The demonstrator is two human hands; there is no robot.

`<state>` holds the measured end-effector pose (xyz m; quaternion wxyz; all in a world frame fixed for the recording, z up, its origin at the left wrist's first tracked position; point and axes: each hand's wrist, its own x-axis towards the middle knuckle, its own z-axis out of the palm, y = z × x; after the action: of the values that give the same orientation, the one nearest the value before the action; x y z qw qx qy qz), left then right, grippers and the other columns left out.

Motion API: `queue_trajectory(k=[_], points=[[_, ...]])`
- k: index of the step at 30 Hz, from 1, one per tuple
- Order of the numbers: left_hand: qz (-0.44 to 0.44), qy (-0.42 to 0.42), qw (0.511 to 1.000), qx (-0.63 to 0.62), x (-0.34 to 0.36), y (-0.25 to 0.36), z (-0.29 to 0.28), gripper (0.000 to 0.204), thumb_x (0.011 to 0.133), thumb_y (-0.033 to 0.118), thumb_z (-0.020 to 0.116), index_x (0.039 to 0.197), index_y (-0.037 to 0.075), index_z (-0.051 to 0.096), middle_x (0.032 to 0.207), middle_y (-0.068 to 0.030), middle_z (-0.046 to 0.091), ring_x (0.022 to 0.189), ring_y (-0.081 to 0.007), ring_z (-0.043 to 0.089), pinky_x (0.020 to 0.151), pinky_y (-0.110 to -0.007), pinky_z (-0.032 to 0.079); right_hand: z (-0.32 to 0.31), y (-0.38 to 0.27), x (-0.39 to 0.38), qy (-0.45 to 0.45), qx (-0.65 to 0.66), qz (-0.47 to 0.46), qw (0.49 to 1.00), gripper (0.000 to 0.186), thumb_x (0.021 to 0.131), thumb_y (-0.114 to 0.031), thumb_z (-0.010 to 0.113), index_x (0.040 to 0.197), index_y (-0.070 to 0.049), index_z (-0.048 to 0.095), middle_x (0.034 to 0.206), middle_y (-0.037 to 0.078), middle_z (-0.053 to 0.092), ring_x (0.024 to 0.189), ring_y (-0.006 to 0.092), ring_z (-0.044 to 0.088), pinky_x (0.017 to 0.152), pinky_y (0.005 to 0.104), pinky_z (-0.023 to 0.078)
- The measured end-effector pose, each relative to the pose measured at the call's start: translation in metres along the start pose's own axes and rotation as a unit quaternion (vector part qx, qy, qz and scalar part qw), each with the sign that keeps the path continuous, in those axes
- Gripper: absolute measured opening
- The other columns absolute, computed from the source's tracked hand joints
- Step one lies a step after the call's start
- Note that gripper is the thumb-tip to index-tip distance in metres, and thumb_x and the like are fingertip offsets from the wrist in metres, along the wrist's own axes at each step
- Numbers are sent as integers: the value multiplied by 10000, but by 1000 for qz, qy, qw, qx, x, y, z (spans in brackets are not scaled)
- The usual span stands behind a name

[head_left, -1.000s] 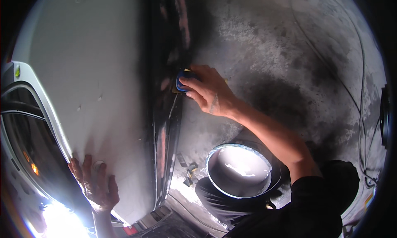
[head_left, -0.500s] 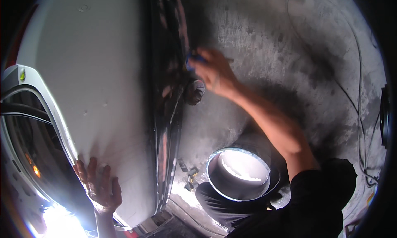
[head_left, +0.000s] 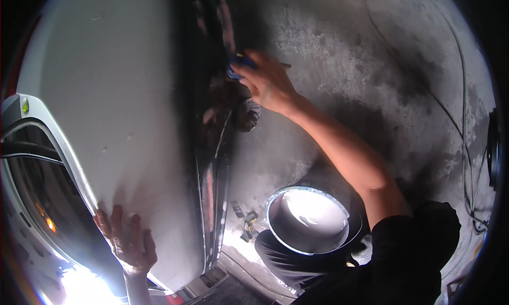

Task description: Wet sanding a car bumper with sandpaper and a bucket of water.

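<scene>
My left hand (head_left: 130, 241) rests with spread fingers on the pale side panel (head_left: 127, 98) of a vehicle, beside the window edge. My right hand (head_left: 265, 82) reaches far forward, its fingers closed around a small blue hand tool (head_left: 237, 67). That tool is at the vehicle's dark lower edge (head_left: 204, 119), which has pinkish, worn-looking patches. A short dark stub (head_left: 287, 66) pokes out behind the right hand; whether it belongs to the tool, I cannot tell. Just nearer than this hand, a round dark opening or pipe end (head_left: 247, 116) sits beside the edge.
A round bucket (head_left: 307, 241) with whitish contents stands by my leg (head_left: 281, 262). Near it on the floor lies a small yellow-and-black object (head_left: 249, 225). Cables (head_left: 464, 140) run along the right side of the stained concrete floor (head_left: 328, 61). A bright lamp (head_left: 85, 286) glares at lower left.
My right hand has moved slightly farther forward along the dark edge with the blue tool. The left hand stays on the panel. The whole view has shifted a little.
</scene>
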<state>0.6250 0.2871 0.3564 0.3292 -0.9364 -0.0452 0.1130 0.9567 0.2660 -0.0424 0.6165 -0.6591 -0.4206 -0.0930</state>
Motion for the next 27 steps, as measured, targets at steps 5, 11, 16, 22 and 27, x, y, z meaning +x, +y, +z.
queue_trajectory(k=[5, 11, 16, 22, 27], points=[[-3, 5, 1000, 4, 0, 0, -1, 478, 889, 110, 671, 1364, 72, 643, 1587, -249, 501, 1601, -583, 253, 1255, -799, 243, -2, -64, 5, 95, 195, 257, 942, 354, 934, -210, 819, 1224, -32, 722, 1084, 222, 708, 1034, 401, 703, 934, 486, 563], [1, 28, 1000, -4, 9, 4, -3, 414, 898, 121, 678, 1307, 57, 691, 1585, -243, 516, 1603, -563, 273, 1269, -770, 263, 6, -197, -25, 104, 239, 298, 918, 395, 984, -245, 790, 1220, -1, 588, 1142, 220, 611, 1064, 386, 652, 913, 486, 532], [5, 38, 999, -4, 14, 8, -8, 437, 869, 112, 712, 1304, 74, 705, 1595, -218, 528, 1595, -545, 317, 1280, -753, 254, 21, -188, -13, 138, 236, 320, 907, 386, 988, -241, 777, 1201, 7, 572, 1145, 249, 599, 1063, 399, 644, 901, 512, 520], [-6, 39, 999, -5, 8, 7, -13, 476, 833, 97, 747, 1307, 82, 705, 1599, -204, 538, 1599, -530, 324, 1289, -730, 254, 21, -216, -27, 145, 172, 289, 930, 371, 990, -226, 768, 1205, 1, 568, 1125, 249, 581, 1038, 442, 627, 872, 525, 523], [-3, 51, 999, -13, 16, 10, -10, 484, 824, 59, 748, 1306, 80, 710, 1609, -190, 533, 1600, -513, 334, 1294, -716, 260, 20, -182, -8, 154, 141, 250, 945, 333, 989, -200, 751, 1199, -25, 561, 1134, 246, 548, 1022, 464, 627, 829, 550, 541]])
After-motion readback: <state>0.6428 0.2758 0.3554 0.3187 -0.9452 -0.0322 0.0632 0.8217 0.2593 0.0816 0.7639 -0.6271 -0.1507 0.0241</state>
